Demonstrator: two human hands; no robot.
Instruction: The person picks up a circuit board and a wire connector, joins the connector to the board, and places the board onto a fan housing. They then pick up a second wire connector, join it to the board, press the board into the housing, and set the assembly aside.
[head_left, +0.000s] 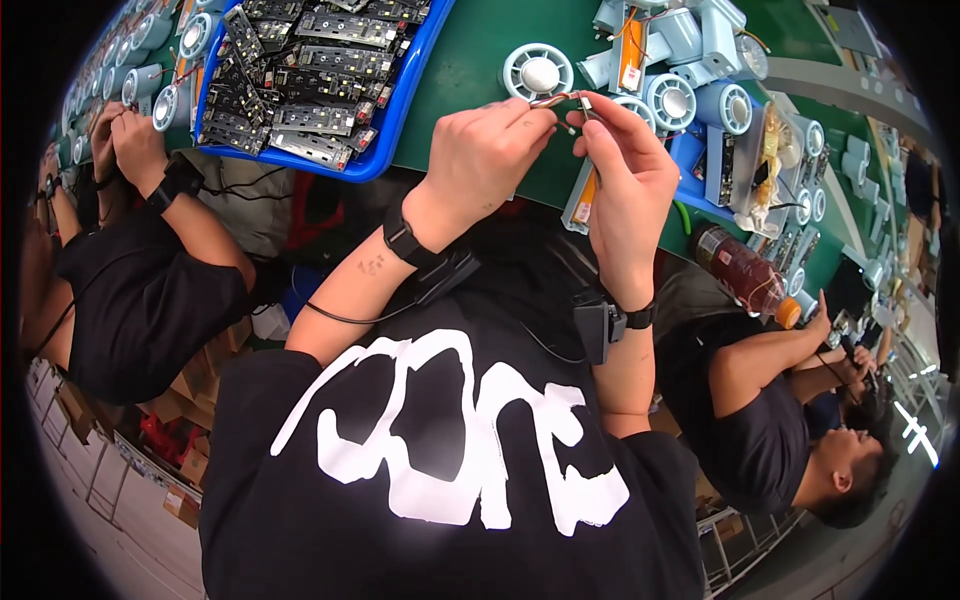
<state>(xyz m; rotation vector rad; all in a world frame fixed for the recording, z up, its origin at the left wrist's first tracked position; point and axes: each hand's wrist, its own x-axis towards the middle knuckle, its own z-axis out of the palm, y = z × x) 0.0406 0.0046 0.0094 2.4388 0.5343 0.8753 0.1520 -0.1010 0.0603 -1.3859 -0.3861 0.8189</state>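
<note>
Red and dark thin wires (pixel 553 99) sat between left grip (pixel 488 152) and right grip (pixel 632 178), both pinching them, just short of a pale-blue round-grilled unit (pixel 540 74). Judged risk: an uneven tug could strain the leads, or a loose pinch drop them. Fingers hid the wire ends; connector seating was indeterminable.

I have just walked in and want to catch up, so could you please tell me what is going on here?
The person's left hand and right hand are close together over the green table, pinching thin wires with a small white connector. A round light-blue fan lies just beyond. To the left, a blue tray holds black circuit boards; to the right are more light-blue fan units and an orange-capped bottle. One co-worker is at the left, another at the right.
</note>
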